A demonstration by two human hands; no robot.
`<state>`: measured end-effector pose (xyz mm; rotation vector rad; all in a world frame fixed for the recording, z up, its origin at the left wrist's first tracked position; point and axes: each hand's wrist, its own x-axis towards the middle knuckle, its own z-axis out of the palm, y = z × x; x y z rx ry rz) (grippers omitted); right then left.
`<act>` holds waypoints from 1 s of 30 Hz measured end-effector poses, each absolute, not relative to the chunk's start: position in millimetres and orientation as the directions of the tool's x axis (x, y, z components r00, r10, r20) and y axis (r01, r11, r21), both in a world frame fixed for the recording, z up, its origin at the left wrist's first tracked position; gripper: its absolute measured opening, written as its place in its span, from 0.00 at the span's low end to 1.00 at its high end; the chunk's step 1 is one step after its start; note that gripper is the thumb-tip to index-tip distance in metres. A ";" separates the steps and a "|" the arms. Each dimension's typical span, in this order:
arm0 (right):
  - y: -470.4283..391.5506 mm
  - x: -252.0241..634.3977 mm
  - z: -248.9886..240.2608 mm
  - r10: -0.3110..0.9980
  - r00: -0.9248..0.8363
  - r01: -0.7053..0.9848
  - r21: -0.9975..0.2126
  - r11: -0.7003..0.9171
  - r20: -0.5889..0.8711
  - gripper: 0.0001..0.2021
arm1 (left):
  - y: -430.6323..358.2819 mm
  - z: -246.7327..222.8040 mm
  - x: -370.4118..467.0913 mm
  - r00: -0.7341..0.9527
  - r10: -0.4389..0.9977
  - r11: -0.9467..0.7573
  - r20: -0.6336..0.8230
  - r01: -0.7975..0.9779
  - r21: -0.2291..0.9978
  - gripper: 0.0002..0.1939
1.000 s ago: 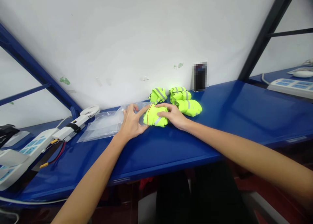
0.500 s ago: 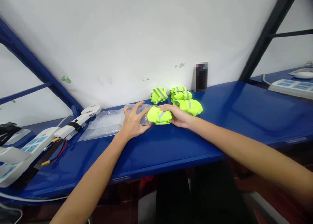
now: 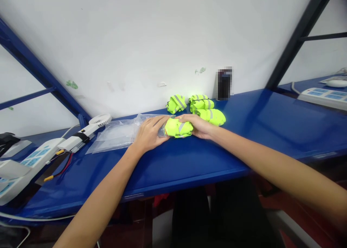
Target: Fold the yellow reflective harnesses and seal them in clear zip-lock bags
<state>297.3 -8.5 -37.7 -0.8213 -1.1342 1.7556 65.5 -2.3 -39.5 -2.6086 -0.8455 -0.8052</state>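
Observation:
A rolled yellow-green bundle with grey reflective strips (image 3: 179, 128) lies between my two hands, low over the blue table. My right hand (image 3: 197, 126) is wrapped round its right and far side. At its left end, my left hand (image 3: 150, 131) is closed on the mouth of a clear plastic bag (image 3: 162, 131), which reaches over that end of the bundle. More clear bags (image 3: 115, 135) lie flat to the left, partly beneath my left hand. Just behind my hands sit three similar bundles: one at left (image 3: 176, 104), one at the back (image 3: 201, 102), one at right (image 3: 213, 117).
On the left are a white handheld fan (image 3: 101, 119), a white power strip (image 3: 35, 159) and wires with yellow connectors (image 3: 48, 178). A dark pixelated object (image 3: 224, 85) stands against the wall. Another power strip (image 3: 324, 97) is at far right. The table's front edge (image 3: 189, 184) runs below my hands.
My left hand's raised fingers have come down and closed over the bag's edge. The bag now covers a little of the bundle's left end. My right hand still holds the bundle.

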 end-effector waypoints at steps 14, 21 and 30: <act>-10.5 285.8 -47.0 0.968 -0.244 -0.375 -0.915 -0.148 -0.056 0.12 | -2.7 -47.8 75.7 0.724 0.436 -0.782 0.534 0.598 -0.173 0.36; -10.8 283.0 -53.1 0.975 -0.220 -0.419 -0.899 -0.127 -0.036 0.16 | -3.7 -51.7 78.0 0.704 0.450 -0.755 0.550 0.629 -0.187 0.35; -12.4 275.3 -64.0 0.978 -0.193 -0.364 -0.932 0.005 0.081 0.18 | -7.1 -53.2 88.4 0.734 0.438 -0.730 0.520 0.627 -0.271 0.37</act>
